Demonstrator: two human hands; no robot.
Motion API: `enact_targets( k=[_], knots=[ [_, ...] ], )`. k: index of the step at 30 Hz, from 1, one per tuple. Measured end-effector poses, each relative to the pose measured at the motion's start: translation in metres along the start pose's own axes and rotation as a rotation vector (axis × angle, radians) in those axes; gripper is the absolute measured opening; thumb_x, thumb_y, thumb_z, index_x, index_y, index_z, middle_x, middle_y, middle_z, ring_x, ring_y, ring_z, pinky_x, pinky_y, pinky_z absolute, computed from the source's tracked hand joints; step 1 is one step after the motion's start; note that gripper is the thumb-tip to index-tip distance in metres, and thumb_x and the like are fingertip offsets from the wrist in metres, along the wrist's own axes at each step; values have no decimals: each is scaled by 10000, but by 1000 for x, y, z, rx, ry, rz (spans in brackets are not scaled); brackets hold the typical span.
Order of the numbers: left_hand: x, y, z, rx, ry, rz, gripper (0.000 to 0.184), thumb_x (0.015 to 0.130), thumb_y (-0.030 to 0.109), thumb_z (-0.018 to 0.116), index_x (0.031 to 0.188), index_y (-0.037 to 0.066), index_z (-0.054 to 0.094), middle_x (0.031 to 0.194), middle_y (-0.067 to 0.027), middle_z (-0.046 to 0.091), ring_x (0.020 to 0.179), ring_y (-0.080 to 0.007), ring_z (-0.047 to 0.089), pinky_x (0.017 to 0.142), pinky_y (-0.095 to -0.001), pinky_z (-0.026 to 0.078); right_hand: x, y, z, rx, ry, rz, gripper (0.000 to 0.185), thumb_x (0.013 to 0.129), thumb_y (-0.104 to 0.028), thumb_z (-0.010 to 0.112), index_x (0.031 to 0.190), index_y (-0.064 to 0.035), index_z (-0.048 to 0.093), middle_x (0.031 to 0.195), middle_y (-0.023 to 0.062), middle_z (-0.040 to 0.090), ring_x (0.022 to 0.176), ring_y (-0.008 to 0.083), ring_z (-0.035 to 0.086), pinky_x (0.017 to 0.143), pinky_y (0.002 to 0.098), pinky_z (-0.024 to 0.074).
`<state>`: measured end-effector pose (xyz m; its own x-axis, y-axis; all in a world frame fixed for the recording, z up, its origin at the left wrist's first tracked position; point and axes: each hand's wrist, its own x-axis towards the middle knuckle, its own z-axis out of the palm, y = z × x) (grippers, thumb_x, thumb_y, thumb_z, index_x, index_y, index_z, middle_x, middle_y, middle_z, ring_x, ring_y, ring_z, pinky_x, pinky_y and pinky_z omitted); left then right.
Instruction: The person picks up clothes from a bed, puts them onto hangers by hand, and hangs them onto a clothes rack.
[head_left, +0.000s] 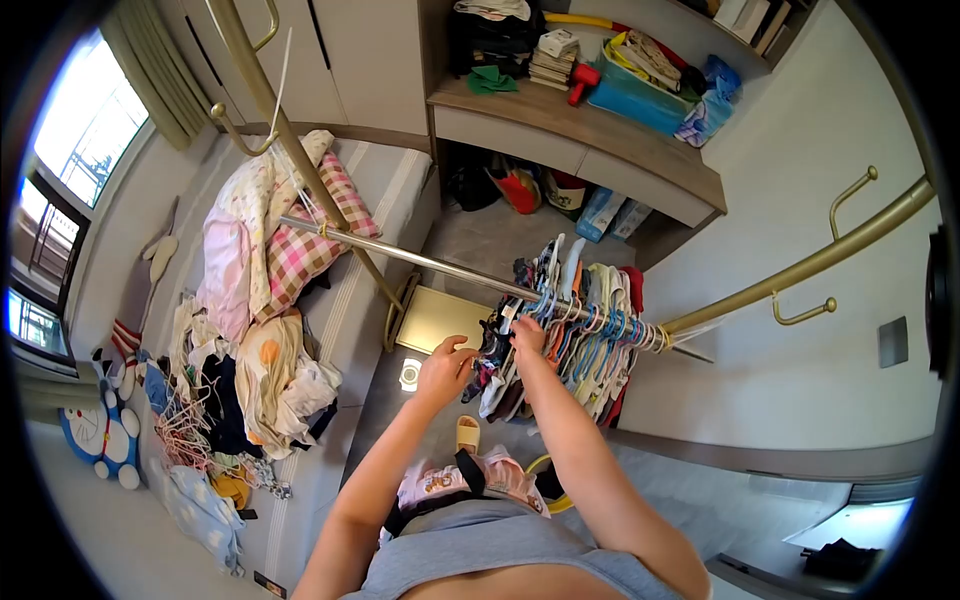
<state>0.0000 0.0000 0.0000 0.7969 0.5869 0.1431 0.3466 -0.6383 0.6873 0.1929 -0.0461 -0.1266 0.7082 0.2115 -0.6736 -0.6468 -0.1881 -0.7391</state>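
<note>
A metal rail [430, 262] runs across the middle, with many clothes on hangers [600, 350] packed at its right part. My left hand [447, 370] is at the left edge of the hanging clothes, its fingers curled close to a dark patterned garment [492, 345]; what it pinches is too small to make out. My right hand [527, 336] is just below the rail, fingers closed at the top of that dark garment, near the hangers.
Left of me, a bed [385, 180] bears a checked pillow [310, 250], piled clothes [270, 370] and loose hangers [182, 425]. A desk [520, 110] with a blue bin [635, 100] stands ahead. Gold rack poles [800, 262] flank the rail. A slipper [468, 433] lies below.
</note>
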Motion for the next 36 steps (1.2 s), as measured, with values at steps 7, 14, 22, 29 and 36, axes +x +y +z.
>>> enact_targets(
  k=[7, 14, 22, 29, 36],
  knots=[
    [-10, -15, 6, -14, 58, 9, 187, 789, 132, 550, 930, 92, 666, 1115, -105, 567, 863, -263, 613, 718, -352, 499, 54, 45, -26, -316, 244, -530, 156, 700, 30, 539, 831, -44, 583, 725, 92, 596, 584, 206, 583, 515, 321, 488],
    [-92, -69, -28, -14, 242, -250, 188, 778, 118, 543, 923, 105, 662, 1084, -98, 572, 942, -289, 577, 767, -376, 484, -47, 104, 62, -345, -344, -534, 111, 770, 10, 560, 868, -39, 552, 760, 19, 554, 649, 108, 527, 590, 235, 441],
    [-242, -136, -101, -3, 638, -623, 133, 795, 122, 570, 895, 113, 657, 1028, -86, 592, 917, -281, 585, 766, -366, 480, -188, 182, 205, -735, -1013, -93, 167, 853, -127, 517, 985, -67, 600, 878, 46, 656, 733, 102, 589, 610, 255, 485],
    [-364, -209, -144, -43, 823, -848, 120, 806, 110, 566, 886, 100, 656, 1002, -77, 603, 882, -258, 600, 741, -338, 486, -257, 291, 323, -882, -1066, 69, 240, 820, -165, 592, 1014, -24, 591, 884, 71, 649, 728, 105, 598, 552, 221, 468],
    [-462, -258, -205, -69, 812, -965, 132, 813, 99, 551, 896, 87, 653, 963, -77, 611, 849, -247, 605, 704, -321, 491, -245, 422, 411, -1024, -655, -530, 345, 811, -249, 612, 995, 38, 562, 836, 115, 611, 747, 327, 568, 722, 402, 444]
  ],
)
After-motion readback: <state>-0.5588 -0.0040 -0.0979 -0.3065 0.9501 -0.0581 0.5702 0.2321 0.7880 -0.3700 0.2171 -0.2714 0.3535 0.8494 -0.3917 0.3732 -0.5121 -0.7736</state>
